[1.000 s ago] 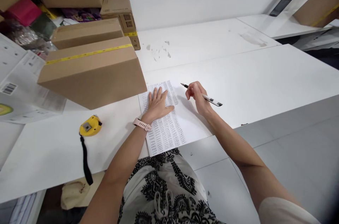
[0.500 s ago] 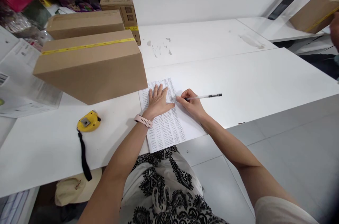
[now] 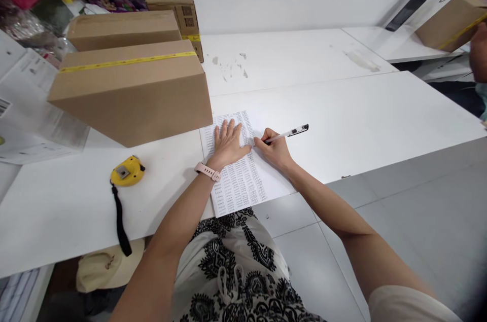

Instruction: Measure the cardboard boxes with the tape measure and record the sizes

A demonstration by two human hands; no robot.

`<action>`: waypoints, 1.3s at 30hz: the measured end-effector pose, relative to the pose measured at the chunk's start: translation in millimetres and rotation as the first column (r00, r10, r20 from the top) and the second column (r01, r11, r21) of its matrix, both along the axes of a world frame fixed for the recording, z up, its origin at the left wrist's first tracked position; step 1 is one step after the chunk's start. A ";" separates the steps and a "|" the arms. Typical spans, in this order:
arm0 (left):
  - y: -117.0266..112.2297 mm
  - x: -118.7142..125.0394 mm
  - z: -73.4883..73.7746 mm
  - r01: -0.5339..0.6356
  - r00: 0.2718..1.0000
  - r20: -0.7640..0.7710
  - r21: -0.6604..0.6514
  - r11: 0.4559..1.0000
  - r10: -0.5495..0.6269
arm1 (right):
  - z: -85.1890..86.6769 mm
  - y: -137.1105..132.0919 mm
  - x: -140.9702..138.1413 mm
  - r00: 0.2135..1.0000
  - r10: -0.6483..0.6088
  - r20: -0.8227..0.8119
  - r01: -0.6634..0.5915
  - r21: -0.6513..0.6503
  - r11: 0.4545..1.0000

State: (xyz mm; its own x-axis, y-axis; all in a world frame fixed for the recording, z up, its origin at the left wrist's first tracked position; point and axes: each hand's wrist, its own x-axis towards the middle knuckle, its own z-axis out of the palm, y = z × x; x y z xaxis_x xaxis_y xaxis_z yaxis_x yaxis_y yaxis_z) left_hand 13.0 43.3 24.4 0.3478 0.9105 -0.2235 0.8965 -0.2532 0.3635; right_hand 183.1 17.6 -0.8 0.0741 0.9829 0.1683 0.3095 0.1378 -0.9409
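Observation:
A sheet of paper (image 3: 239,190) covered in columns of small handwriting lies at the front edge of the white table, its right part blank. My left hand (image 3: 228,146) rests flat on the written columns with the fingers spread, a pink watch strap on its wrist. Just to its right, my right hand (image 3: 276,148) pinches a pen (image 3: 291,133) with a clear barrel and black end. The pen leans up to the right; its tip is hidden by my fingers, which touch the paper beside the last column.
A large cardboard box (image 3: 133,104) with yellow tape stands left of the paper. In front of it lies a yellow tape measure (image 3: 128,171) with a black strap. A dark bottle (image 3: 414,2) leans on the wall at right, near another box (image 3: 449,23) and a person's hand (image 3: 478,53).
The pen in my right hand has tilted more upright, its top end moving up and left. My left hand stays flat on the paper. The other person's hand at far right shows more.

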 end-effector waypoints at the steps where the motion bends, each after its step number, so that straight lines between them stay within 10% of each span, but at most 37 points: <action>1: 0.1 -0.1 0.0 -0.002 1.000 0.000 -0.001 1.000 0.002 | -0.2 -0.2 0.0 1.000 0.007 0.000 -0.007 -0.002 1.000; 39: -0.4 -0.9 -0.5 0.002 1.000 0.021 0.008 1.000 -0.002 | 1.2 0.2 1.6 1.000 0.003 0.007 -0.003 -0.004 1.000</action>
